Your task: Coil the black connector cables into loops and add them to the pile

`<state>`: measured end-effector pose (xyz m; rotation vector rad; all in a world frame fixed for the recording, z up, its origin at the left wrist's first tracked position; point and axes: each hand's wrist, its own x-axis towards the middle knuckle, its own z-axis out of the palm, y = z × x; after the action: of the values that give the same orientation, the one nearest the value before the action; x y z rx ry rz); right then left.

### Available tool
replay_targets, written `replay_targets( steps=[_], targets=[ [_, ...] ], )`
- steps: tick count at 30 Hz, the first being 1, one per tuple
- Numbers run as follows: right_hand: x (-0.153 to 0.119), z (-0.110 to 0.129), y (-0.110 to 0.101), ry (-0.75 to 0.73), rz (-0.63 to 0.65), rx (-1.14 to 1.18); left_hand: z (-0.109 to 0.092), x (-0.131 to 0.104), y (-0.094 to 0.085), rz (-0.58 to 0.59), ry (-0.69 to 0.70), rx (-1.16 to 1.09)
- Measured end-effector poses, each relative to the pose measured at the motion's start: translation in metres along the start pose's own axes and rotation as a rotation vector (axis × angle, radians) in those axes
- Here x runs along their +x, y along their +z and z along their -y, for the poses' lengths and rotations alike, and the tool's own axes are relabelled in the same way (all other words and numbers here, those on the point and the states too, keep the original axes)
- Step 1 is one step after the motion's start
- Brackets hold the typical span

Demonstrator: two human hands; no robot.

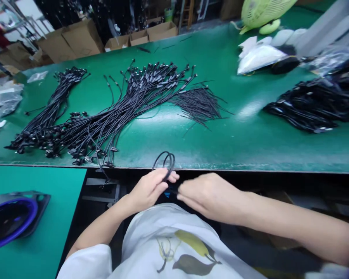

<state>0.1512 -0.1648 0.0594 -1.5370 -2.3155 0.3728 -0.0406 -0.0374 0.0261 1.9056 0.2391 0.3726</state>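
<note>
A thin black cable, coiled into a couple of loops [171, 163], stands up from the fingers of my left hand [149, 190], which is closed around it at the table's front edge. My right hand [208, 193] is just to the right, its fingers pinched together and slightly blurred. Whatever lies between those fingers is hidden. Beyond both hands, a large pile of black cables [125, 110] with small connectors at their ends spreads over the green table [238, 149]. Thin black strips [199, 101], looking like cable ties, lie at its right.
Another cable bundle [54, 102] lies at the left. Several bagged black cables [314, 102] are heaped at the right, with a white plastic bag [258, 58] and a green fan [263, 13] behind. A blue-rimmed dark object [31, 209] sits front left. Cardboard boxes [84, 38] stand beyond the table.
</note>
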Motion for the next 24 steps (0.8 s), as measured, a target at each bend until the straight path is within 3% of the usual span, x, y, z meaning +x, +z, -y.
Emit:
replay_targets(
  steps=[2, 5, 9, 12, 14, 16, 18, 20, 22, 24],
  targets=[
    [0.008, -0.008, -0.003, 0.085, -0.172, 0.165, -0.001, 0.001, 0.009, 0.092, -0.038, -0.030],
    [0.019, -0.028, 0.011, 0.219, -0.424, 0.421, -0.001, 0.000, 0.012, -0.067, -0.145, -0.244],
    [0.036, -0.033, 0.053, 0.430, -0.514, 0.922, 0.000, 0.012, 0.019, -0.250, -0.214, -0.584],
    [0.048, -0.024, 0.071, 0.526, -0.728, 1.237, 0.007, 0.024, 0.031, -0.362, -0.316, -0.713],
    [0.053, -0.019, 0.072, 0.519, -0.793, 1.354, 0.014, 0.027, 0.037, -0.455, -0.366, -0.715],
    [0.054, -0.016, 0.069, 0.481, -0.755, 1.378, 0.022, 0.024, 0.039, -0.486, -0.373, -0.574],
    [0.052, -0.012, 0.067, 0.425, -0.699, 1.325, 0.025, 0.018, 0.039, -0.407, -0.365, -0.307],
    [0.050, -0.006, 0.068, 0.387, -0.664, 1.240, 0.025, 0.012, 0.036, -0.251, -0.365, -0.072],
    [0.049, 0.003, 0.069, 0.392, -0.695, 1.171, 0.022, 0.008, 0.032, -0.086, -0.364, 0.013],
    [0.048, 0.010, 0.067, 0.399, -0.716, 1.121, 0.018, 0.005, 0.026, 0.046, -0.379, -0.042]
  ],
)
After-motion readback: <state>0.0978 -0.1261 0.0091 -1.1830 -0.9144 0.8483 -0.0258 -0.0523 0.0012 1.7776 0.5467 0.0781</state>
